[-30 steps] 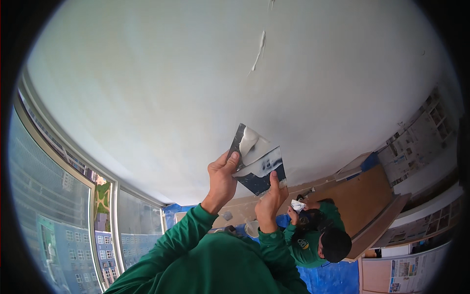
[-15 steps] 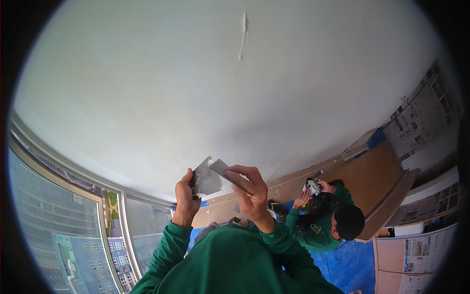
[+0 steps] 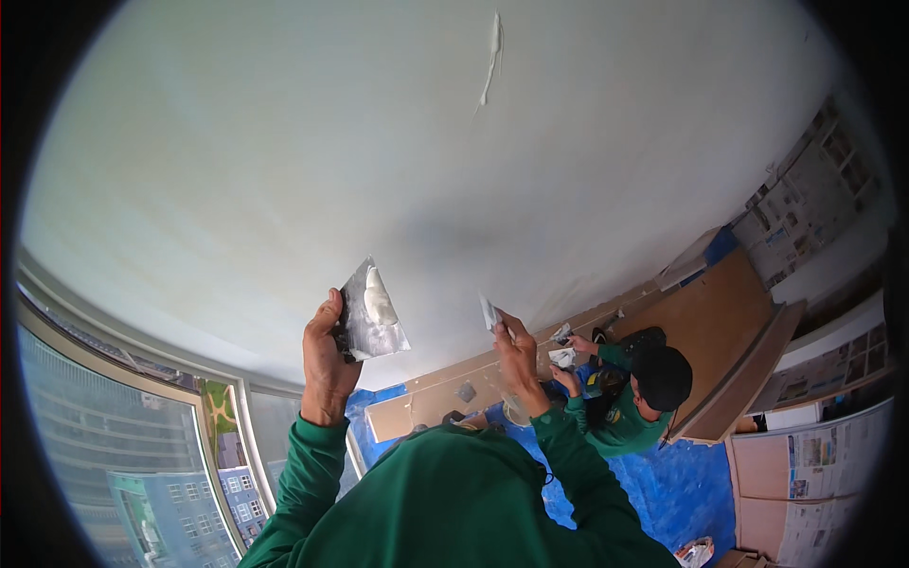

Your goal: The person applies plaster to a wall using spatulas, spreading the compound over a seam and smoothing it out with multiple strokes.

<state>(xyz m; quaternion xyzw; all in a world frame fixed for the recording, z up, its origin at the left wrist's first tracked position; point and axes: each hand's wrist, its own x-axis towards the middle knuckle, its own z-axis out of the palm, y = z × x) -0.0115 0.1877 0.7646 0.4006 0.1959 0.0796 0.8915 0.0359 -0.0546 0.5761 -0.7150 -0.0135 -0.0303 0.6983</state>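
Observation:
My left hand (image 3: 328, 358) is closed around the dark edge of a wide metal putty knife (image 3: 356, 333). A lump of white putty (image 3: 379, 301) lies on its blade. Apart from it, to the right, my right hand (image 3: 518, 358) grips a smaller putty knife (image 3: 489, 310), its pale blade pointing up. Both tools are in front of the white wall (image 3: 284, 180) without my seeing contact. Higher on the wall runs a narrow raised streak of white putty (image 3: 491, 62).
To my right, below, a co-worker in a green top and black cap (image 3: 660, 381) handles tools with putty. Blue sheeting (image 3: 653, 483) and brown board (image 3: 701, 331) cover the floor. Windows (image 3: 114, 426) stand at the left; newspaper-covered panels (image 3: 805, 222) are at the right.
My hands have moved apart: the wide putty knife went left and up, the smaller one right and away from it. The putty on the wide blade now shows as a lump.

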